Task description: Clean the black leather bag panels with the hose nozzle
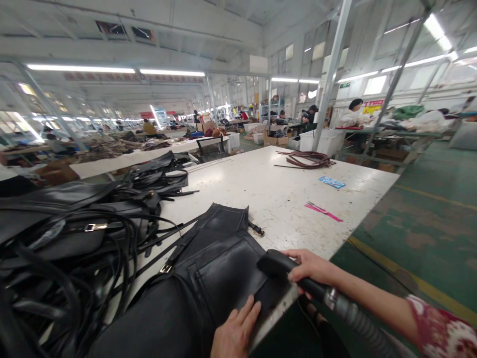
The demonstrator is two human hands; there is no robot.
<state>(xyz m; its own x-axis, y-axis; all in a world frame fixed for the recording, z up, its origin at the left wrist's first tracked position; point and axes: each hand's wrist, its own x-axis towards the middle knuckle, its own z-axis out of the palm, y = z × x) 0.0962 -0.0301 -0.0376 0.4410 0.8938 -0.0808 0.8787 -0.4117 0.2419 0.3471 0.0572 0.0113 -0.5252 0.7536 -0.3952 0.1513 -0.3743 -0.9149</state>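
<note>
A black leather bag point(227, 268) with stitched panels lies spread at the front edge of the white table, and a gold buckle point(166, 268) sits on its strap. My left hand point(237, 329) rests on its lower part with the fingers stretched out. In my right hand point(311, 268) is a black hose nozzle point(276, 262), gripped at its handle. The nozzle's wide head is at the bag's right side; whether it touches the leather I cannot tell. A ribbed hose point(352, 311) runs from the handle towards the lower right.
Black leather bags and straps point(85, 223) are heaped on the left. The white table point(272, 199) also carries brown straps point(309, 159), a blue packet point(331, 182) and a slim pink tool point(323, 211). A metal post point(331, 74) rises behind it. Several people work farther off.
</note>
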